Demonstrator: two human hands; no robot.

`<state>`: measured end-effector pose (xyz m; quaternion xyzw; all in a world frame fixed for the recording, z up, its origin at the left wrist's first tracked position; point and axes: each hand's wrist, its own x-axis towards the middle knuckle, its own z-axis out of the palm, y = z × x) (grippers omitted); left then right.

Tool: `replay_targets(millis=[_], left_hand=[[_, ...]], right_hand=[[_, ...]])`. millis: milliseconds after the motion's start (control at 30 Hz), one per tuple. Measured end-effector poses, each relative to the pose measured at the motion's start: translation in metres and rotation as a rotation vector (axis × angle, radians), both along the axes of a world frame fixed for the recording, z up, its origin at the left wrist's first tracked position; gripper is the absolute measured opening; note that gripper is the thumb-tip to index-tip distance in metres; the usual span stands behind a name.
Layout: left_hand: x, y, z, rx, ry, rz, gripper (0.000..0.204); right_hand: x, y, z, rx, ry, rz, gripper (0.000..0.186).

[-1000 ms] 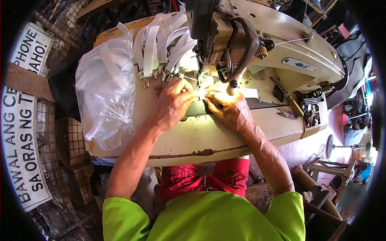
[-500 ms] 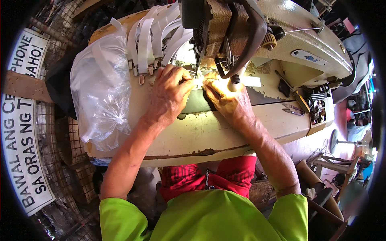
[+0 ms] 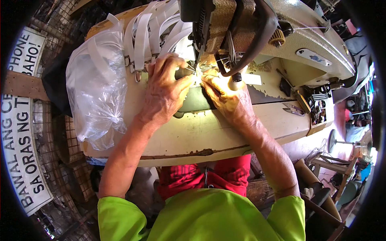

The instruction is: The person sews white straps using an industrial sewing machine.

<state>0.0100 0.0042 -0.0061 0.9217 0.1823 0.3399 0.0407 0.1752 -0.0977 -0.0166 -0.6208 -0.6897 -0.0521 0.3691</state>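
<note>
Both hands work beneath the head of a sewing machine (image 3: 229, 32), near its needle area, where the lamp's glare washes out detail. My left hand (image 3: 165, 92) has curled fingers; a dark gap shows between thumb and forefinger, and thin pale lines cross near the fingertips. My right hand (image 3: 229, 92) is closed, thumb and fingers pressed together at the bright spot. What either hand grips is too small and bright to make out. A white strip (image 3: 252, 79) lies just right of my right hand. White straps (image 3: 141, 42) with metal clips hang left of the machine head.
A clear plastic bag (image 3: 96, 88) of white material sits on the table's left. Small thread snips (image 3: 294, 109), a screwdriver (image 3: 302, 101) and a parts tray (image 3: 319, 106) are at the right. A wire grille (image 3: 60, 168) and a sign (image 3: 30, 160) stand further left.
My left hand has moved slightly up and left, its thumb and forefinger wider apart. My right hand stays nearly in place. The view has shifted a little.
</note>
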Motion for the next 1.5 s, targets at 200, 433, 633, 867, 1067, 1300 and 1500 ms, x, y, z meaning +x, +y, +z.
replay_targets(millis=[200,433,633,867,1067,1300,1500], left_hand=[[0.001,0.004,0.002,-0.140,0.000,-0.217,0.026],[0.003,0.008,0.001,-0.123,0.012,-0.266,0.027],[0.002,0.006,0.004,-0.116,0.015,-0.251,0.028],[0.003,0.005,0.006,-0.106,0.039,-0.230,0.027],[0.004,0.005,0.004,-0.114,0.022,-0.210,0.023],[0.004,0.004,0.003,-0.121,0.034,-0.178,0.023],[0.005,0.004,0.004,-0.134,0.008,-0.194,0.022]], right_hand=[[0.002,0.001,0.006,0.010,0.119,0.038,0.013],[0.005,0.002,0.005,0.011,0.161,0.075,0.013],[0.007,0.003,-0.001,0.007,0.106,0.030,0.013],[0.011,0.006,-0.008,-0.004,0.103,0.058,0.018],[0.010,0.006,-0.006,-0.056,0.102,0.002,0.019],[0.010,0.003,0.001,-0.090,0.076,-0.027,0.018],[0.014,-0.022,0.010,-0.110,-0.144,-0.127,0.021]])
